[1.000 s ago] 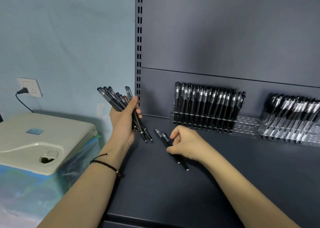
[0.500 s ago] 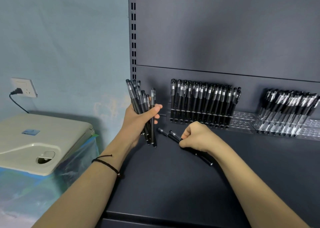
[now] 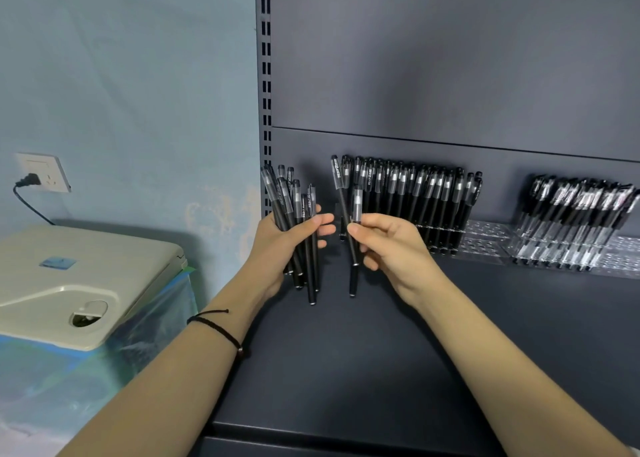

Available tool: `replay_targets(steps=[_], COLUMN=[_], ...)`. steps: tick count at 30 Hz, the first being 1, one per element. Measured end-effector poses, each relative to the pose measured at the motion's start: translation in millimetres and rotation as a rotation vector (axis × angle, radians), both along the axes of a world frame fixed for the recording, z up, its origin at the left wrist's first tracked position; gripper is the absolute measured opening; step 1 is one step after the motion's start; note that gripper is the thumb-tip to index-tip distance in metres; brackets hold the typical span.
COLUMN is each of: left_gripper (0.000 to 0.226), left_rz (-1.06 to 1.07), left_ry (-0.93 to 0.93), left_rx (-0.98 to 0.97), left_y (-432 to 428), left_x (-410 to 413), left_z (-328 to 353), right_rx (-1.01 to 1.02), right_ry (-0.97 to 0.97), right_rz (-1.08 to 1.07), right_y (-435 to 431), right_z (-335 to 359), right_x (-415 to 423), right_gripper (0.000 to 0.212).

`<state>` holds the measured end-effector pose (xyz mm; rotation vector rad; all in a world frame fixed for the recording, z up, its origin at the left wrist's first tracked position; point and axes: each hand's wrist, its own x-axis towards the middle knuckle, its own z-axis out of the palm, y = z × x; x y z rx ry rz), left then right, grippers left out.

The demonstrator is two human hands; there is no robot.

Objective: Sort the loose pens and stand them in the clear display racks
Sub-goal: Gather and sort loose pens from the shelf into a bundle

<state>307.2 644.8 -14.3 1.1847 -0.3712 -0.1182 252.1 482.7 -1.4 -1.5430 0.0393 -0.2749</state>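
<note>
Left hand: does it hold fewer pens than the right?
No, the left hand grips a bundle of pens; the right hand pinches just two pens.

Dim, even light; edges bowed

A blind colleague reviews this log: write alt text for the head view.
The left hand grips a bundle of black pens and the right hand pinches another pen, upright above a dark shelf. Behind, clear racks hold rows of standing pens.
</note>
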Motion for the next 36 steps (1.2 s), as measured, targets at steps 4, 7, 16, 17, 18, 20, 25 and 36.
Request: replay_targets(steps=[4, 7, 16, 17, 18, 20, 25, 36], left_gripper=[0.014, 0.023, 0.03, 0.028, 0.025, 0.023, 0.022, 0.028], left_rz=[-0.021, -0.033, -0.032, -0.031, -0.046, -0.091, -0.128, -0.32], left_ry=[-0.018, 0.007, -0.001, 0.007, 0.019, 0.025, -0.047, -0.064], left_rx=[0.066, 0.092, 0.142, 0.13, 0.11, 0.082, 0.145, 0.191], left_y=[-3.2, -3.3, -6.1, -5.2, -4.4, -3.6, -6.6, -7.1], left_x=[-0.5, 0.6, -0.1, 0.6, 0.9, -0.5, -6.7, -11.9], left_z=[-2.1, -3.6, -4.0, -4.2, -3.8, -2.7, 0.0, -0.3], right_rx=[-0.107, -0.138, -0.219, -0.226, -0.221, -0.183, -0.134, -0.105], right_ry=[0.036, 0.06, -0.015, -0.043, -0.066, -0.102, -0.177, -0.167], right_rz=[0.107, 0.121, 0.006, -0.027, -0.06, -0.113, -0.131, -0.09], right_y=[4.4, 6.2, 6.1, 6.0, 5.7, 5.6, 4.3, 3.8], right_z=[-4.6, -5.4, -6.3, -6.8, -7.0, -5.2, 1.4, 1.7], right_x=[-2.0, -3.3, -2.6, -1.9, -1.6, -1.8, -5.2, -5.6], right_gripper=[0.019, 0.012, 0.014, 0.017, 0.019, 0.024, 0.023, 0.017])
